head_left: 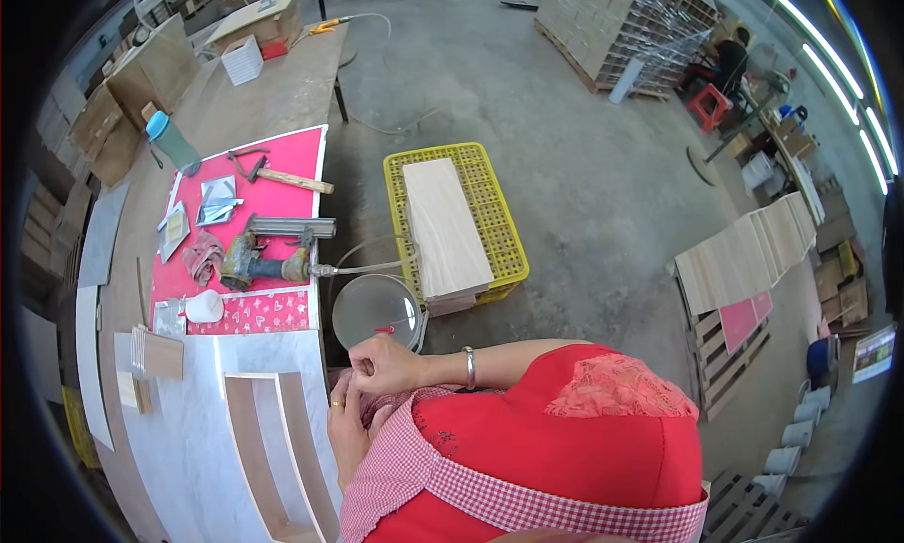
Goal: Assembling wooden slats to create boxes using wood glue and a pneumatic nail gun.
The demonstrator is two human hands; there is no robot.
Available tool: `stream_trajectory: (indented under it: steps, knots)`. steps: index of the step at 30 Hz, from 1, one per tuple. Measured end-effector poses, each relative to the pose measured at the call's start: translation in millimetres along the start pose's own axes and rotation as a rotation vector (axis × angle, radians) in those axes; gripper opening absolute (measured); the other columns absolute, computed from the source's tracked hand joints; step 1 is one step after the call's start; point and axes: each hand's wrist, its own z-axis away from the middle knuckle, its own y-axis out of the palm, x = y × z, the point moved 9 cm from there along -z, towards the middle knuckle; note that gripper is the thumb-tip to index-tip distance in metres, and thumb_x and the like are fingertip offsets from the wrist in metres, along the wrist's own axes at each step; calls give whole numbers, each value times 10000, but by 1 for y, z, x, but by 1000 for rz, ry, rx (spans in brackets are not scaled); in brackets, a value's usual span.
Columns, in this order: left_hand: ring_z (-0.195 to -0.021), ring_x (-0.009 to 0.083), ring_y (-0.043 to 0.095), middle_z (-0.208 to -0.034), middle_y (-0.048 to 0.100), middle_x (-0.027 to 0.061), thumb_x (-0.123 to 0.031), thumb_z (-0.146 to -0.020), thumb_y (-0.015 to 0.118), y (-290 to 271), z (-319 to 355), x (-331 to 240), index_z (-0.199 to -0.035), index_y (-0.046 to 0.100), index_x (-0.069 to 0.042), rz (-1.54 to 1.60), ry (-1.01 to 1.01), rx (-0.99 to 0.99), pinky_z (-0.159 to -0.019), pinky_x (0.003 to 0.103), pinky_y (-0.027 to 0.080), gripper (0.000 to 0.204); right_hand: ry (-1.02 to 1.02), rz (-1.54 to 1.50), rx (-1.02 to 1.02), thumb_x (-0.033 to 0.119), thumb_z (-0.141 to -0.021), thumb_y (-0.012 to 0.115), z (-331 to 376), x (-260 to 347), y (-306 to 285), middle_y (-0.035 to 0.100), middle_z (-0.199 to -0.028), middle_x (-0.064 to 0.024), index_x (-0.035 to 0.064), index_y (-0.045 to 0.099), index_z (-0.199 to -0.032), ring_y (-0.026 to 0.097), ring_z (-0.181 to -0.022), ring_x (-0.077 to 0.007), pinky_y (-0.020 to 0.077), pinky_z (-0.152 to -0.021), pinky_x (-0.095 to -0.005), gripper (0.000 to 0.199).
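Observation:
My right hand [384, 364], with a bangle on its wrist, is closed in a pinch at the table's edge. Against it my left hand [347, 435], wearing a ring, has its fingers drawn up to the right hand's fingertips. Whatever they hold between them is hidden or too small to name. Just left of my hands, a wooden frame [287, 406] with a long divider lies on a marbled sheet [179, 430]. Beyond it a nail gun [268, 265] rests on a pink board [273, 201], its hose running off the edge. A claw hammer [292, 179] lies farther up.
Beside the table stand a round container [363, 307] and a yellow crate [508, 251] bearing stacked wood panels [447, 223]. A bottle [171, 143], a cloth [204, 257] and small wood blocks [158, 353] lie on the table. More panels [744, 251] lean over a pallet [730, 364] at right.

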Motion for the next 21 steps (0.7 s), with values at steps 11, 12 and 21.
stream_trajectory:
  steps: [11,12,21]
  knots:
    - [-1162,426,553,-1340,522,235,-248,-810,763,6,-1,3,-1381,500,-11,6,-11,22,-964,462,468,672,6,-5,50,107,-731,662,-1,-12,0,554,-569,-106,-5,554,-649,521,-501,-174,395,-479,-329,176]
    - [-1170,430,549,-1338,520,242,-246,-809,764,6,-1,3,-1384,497,-10,21,-17,19,-968,464,468,676,-1,-29,42,109,-749,657,-2,-13,-1,562,-585,-112,-8,561,-667,528,-509,-177,402,-487,-334,172]
    - [-1183,445,543,-1357,508,257,-245,-802,776,5,-1,-4,-1408,466,2,39,-44,0,-965,466,469,723,-70,28,30,177,-852,662,1,-20,-1,614,-700,-142,-19,608,-772,593,-594,-183,453,-543,-347,218]
